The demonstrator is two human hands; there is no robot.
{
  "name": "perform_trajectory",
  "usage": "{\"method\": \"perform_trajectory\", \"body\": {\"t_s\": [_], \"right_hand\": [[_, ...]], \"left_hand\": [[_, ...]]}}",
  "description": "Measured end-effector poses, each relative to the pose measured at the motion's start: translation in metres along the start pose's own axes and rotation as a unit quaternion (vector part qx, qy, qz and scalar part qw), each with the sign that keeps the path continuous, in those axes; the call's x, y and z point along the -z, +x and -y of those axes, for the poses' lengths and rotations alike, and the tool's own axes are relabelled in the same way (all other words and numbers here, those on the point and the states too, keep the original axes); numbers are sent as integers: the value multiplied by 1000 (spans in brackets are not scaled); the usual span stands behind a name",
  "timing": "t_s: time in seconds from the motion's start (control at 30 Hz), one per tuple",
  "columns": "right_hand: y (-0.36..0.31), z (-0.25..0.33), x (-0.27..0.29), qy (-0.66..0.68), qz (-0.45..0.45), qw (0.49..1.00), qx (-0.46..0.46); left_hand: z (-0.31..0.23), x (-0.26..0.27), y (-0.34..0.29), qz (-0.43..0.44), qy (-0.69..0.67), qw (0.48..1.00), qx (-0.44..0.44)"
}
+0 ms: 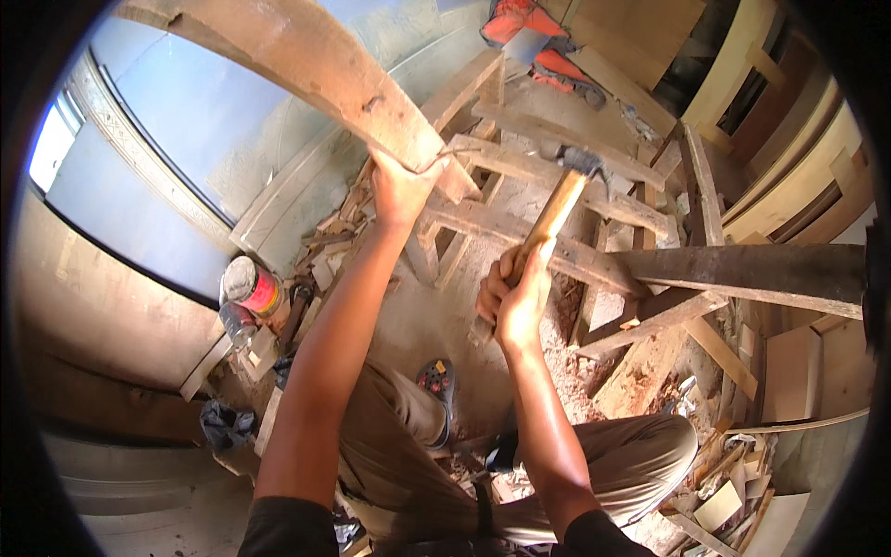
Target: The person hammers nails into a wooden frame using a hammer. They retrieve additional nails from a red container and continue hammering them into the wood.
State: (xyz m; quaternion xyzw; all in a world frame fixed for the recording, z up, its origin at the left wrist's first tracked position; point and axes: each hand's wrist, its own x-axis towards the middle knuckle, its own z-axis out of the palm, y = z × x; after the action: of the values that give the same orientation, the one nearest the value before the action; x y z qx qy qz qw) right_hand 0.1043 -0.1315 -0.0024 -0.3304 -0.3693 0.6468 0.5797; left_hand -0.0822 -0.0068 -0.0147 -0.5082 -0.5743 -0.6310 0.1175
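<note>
My left hand point(401, 190) is closed around the lower edge of a long, rough wooden plank point(297, 70), close to its near end. The plank slants down from the upper left. A thin, dark, nail-like piece point(464, 149) sticks out beside my left fingertips; whether it is fixed in the wood I cannot tell. In my right hand point(520, 292) is a claw hammer point(555, 209), gripped low on its wooden handle. Its dark metal head is raised, apart from the plank, over a low wooden frame point(529, 232).
A dark beam point(761, 274) juts in from the right. Wood scraps point(729, 501) lie at lower right and along the left wall. A paint tin point(251, 286) stands at left, above a black plastic bag point(227, 422). Orange-and-dark cloth point(548, 56) lies at the back.
</note>
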Motion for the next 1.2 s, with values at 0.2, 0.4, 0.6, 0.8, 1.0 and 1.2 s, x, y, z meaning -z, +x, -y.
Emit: {"method": "perform_trajectory", "body": {"t_s": [0.2,0.4,0.6,0.8,1.0,1.2], "right_hand": [[7,9,-5,-37,5,999,-39],[14,-28,2,-236,-49,966,95],[5,-11,4,-21,26,999,1],[2,14,-8,-39,-12,999,15],[7,-27,-5,-130,-15,991,-13],[-12,-35,-8,22,8,999,-32]], "left_hand": [[2,7,0,15,-15,1000,23],[-7,0,-7,0,-24,999,26],[-1,2,2,13,-19,1000,8],[3,7,-2,18,-16,1000,16],[4,1,-5,4,14,1000,13],[-1,1,0,21,23,999,16]]}}
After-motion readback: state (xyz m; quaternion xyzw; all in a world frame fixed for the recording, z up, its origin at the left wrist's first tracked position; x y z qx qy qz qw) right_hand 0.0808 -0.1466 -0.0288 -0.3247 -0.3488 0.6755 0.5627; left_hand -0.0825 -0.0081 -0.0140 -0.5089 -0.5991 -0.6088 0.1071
